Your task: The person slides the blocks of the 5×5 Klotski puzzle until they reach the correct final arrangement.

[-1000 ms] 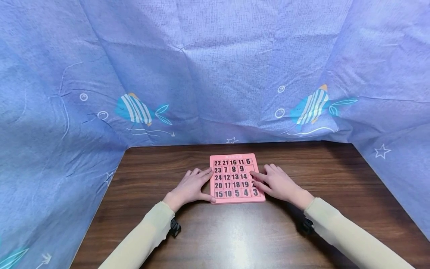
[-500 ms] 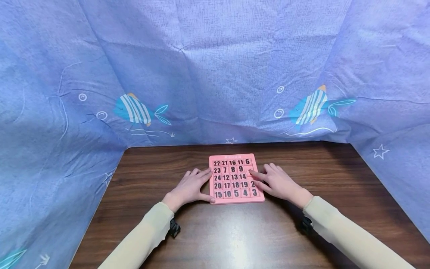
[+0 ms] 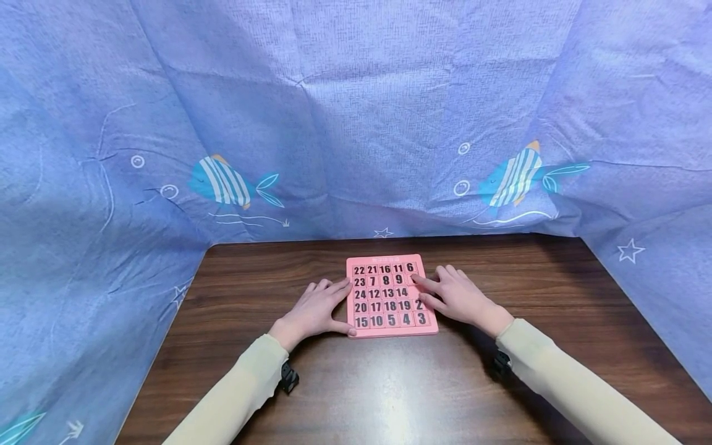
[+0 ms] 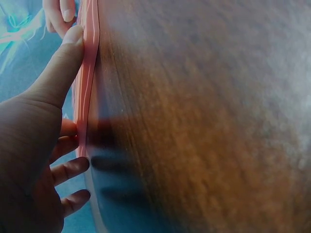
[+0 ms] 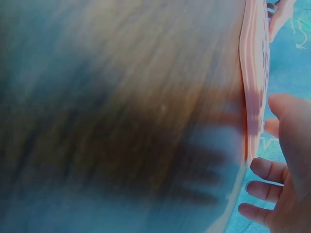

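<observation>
A pink number slide puzzle (image 3: pixel 392 331) lies flat on the dark wooden table in the head view, its black-numbered tiles set in rows. My left hand (image 3: pixel 314 312) rests at its left side, thumb on the near left corner and index fingertip on the left edge, fingers spread. My right hand (image 3: pixel 458 296) reaches in from the right. Its index fingertip touches the rightmost column just below the 6 tile (image 3: pixel 410 267), covering what lies under it. The right thumb is close by the 2 tile (image 3: pixel 419 305). In the right wrist view, the other fingers extend loosely past the puzzle's edge.
Wood-grain table (image 3: pixel 356 395) surface surrounds the puzzle. A blue cloth (image 3: pixel 367 111) printed with fish hangs behind the table and along both sides. Dark wrist devices sit under both sleeves.
My right hand has shifted slightly away from me along the rightmost column, its index fingertip now nearer the 6 tile. My left hand and the puzzle have stayed in place.
</observation>
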Tool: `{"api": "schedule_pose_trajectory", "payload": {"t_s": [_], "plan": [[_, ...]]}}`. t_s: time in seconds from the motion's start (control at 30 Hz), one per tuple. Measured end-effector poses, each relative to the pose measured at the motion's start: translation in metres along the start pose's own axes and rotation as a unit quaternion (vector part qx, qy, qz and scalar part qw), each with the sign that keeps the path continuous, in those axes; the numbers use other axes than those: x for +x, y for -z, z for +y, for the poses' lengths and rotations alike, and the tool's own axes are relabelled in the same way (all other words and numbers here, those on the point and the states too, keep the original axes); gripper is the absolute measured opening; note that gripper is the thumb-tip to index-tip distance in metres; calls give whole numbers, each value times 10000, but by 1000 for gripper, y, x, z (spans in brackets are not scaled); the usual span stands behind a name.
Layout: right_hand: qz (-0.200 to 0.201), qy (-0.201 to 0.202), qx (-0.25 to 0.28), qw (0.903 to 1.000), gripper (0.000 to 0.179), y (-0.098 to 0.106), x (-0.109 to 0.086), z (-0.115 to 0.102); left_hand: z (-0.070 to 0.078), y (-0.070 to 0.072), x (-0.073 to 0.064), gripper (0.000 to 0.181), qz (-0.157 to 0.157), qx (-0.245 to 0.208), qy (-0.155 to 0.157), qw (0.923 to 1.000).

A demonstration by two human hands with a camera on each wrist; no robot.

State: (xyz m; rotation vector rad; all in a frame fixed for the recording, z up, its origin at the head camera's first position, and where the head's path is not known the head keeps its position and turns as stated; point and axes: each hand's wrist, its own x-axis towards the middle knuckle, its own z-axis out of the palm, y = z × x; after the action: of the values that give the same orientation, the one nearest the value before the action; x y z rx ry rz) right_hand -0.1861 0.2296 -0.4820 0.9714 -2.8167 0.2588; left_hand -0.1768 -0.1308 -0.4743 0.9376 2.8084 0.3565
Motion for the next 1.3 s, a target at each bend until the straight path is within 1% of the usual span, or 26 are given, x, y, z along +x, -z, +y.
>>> {"api": "schedule_pose_trajectory", "payload": {"t_s": [0.1, 0.23, 0.37, 0.43, 0.5, 0.6, 0.7, 0.83, 1.1, 1.17, 1.3], "plan": [[-78, -25, 55, 10000, 48, 3, -6, -2, 0, -1, 0, 105, -23, 11, 10, 10000], [-97, 123, 153, 9998, 45, 5, -22, -7, 0, -1, 0, 106, -36, 45, 28, 10000], [6, 434, 196, 9989, 40, 6, -38, -10, -1, -1, 0, 107, -46, 51, 29, 10000], [97, 652, 204, 9976, 40, 6, -43, -11, -1, -1, 0, 107, -49, 44, 29, 10000], [213, 872, 196, 9958, 39, 5, -47, -11, -1, -2, 1, 107, -49, 52, 33, 10000], [333, 1041, 161, 9939, 40, 4, -47, -10, -2, -3, 1, 107, -19, 60, 29, 10000], [334, 1003, 144, 9943, 41, 4, -45, -9, -3, -4, 1, 107, 9, 74, 14, 10000], [190, 875, 107, 9959, 42, 4, -40, -6, -3, -5, 1, 107, 31, 96, 4, 9999], [-202, 370, 263, 9988, 44, 5, -32, -3, -2, -5, 2, 107, -1, 52, 22, 10000], [-232, 271, 299, 9989, 44, 5, -31, -4, -2, -4, 2, 107, 8, 51, 25, 10000], [-200, 221, 301, 9991, 45, 3, -32, -5, -2, -4, 2, 108, 16, 52, 37, 10000]]}}
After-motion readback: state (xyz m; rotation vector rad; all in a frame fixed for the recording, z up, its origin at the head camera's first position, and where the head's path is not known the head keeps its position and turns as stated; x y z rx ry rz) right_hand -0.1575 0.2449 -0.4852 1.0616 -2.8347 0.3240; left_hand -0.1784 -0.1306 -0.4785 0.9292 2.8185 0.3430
